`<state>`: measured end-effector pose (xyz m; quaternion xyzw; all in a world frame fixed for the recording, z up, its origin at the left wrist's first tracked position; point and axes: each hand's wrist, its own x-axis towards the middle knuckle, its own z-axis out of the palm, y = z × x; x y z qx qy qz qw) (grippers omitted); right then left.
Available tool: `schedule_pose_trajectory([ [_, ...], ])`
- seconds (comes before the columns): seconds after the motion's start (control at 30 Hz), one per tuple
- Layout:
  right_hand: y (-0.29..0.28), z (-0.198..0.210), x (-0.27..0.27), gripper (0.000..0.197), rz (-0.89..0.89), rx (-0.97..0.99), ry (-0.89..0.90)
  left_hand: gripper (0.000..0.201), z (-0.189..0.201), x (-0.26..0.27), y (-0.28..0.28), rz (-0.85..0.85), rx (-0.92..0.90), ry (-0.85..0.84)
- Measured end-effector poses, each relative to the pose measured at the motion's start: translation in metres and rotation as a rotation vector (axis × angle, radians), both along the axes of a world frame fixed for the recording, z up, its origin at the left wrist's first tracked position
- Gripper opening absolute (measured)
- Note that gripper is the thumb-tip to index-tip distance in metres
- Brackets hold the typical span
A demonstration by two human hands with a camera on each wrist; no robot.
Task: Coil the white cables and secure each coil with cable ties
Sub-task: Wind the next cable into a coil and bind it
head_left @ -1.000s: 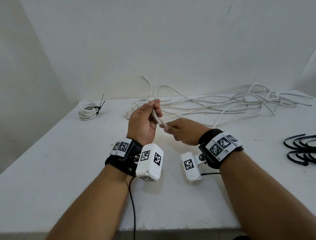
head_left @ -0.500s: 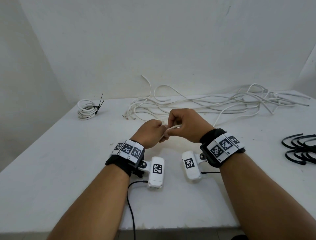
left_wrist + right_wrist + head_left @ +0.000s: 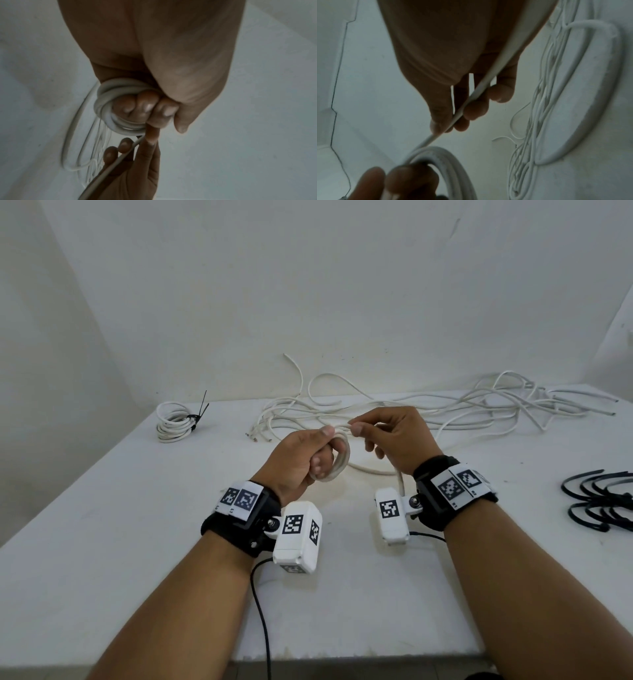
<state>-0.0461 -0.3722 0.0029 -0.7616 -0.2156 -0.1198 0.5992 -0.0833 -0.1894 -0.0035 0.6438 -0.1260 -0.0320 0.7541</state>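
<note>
My left hand (image 3: 310,455) grips a small coil of white cable (image 3: 340,462), its fingers curled through the loops (image 3: 109,108). My right hand (image 3: 387,436) pinches the same cable (image 3: 471,100) just beside the coil, thumb against fingertips. From there the strand runs down under the right palm and away along the table (image 3: 373,470). A tangle of loose white cables (image 3: 428,414) lies behind both hands. Black cable ties (image 3: 603,503) lie at the right edge.
A finished white coil (image 3: 173,422) bound with a black tie sits at the back left of the white table (image 3: 137,525). A wall stands close behind. The table's front edge runs just below my forearms.
Both hands rose and moved apart a little. The cable between them has been wound into a small coil around my left fingers, with the right hand feeding the strand.
</note>
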Motion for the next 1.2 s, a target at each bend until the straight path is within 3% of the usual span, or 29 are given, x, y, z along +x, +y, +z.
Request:
schedule_pose_trajectory([
  [0.23,0.024,-0.007,-0.009,0.023,0.121,0.041,0.051,0.036,0.005,0.004,0.001,0.051,-0.302,-0.022],
  [0.37,0.031,-0.007,-0.011,0.031,0.156,0.147,0.16,0.038,0.001,0.004,-0.004,0.04,-0.383,-0.042],
  [0.47,0.028,-0.007,-0.009,0.027,0.134,0.165,0.141,0.039,-0.001,0.003,-0.008,0.025,-0.408,-0.034],
  [0.6,0.022,-0.005,-0.002,0.022,-0.004,0.056,0.0,0.04,0.005,0.001,-0.012,0.034,-0.366,0.02],
  [0.77,0.013,0.001,-0.004,0.028,-0.094,-0.257,-0.106,0.031,-0.001,0.005,-0.004,0.17,-0.092,0.163],
  [0.87,0.016,0.004,-0.009,0.026,-0.036,-0.416,-0.151,0.027,0.001,0.004,-0.006,0.156,-0.189,0.232],
  [1.03,0.022,0.003,-0.009,0.03,0.022,-0.359,-0.154,0.019,0.006,0.004,-0.014,0.284,-0.214,0.193],
  [1.2,0.033,0.0,-0.008,0.036,0.007,-0.379,-0.18,0.019,0.01,0.006,-0.01,0.422,-0.434,0.171],
])
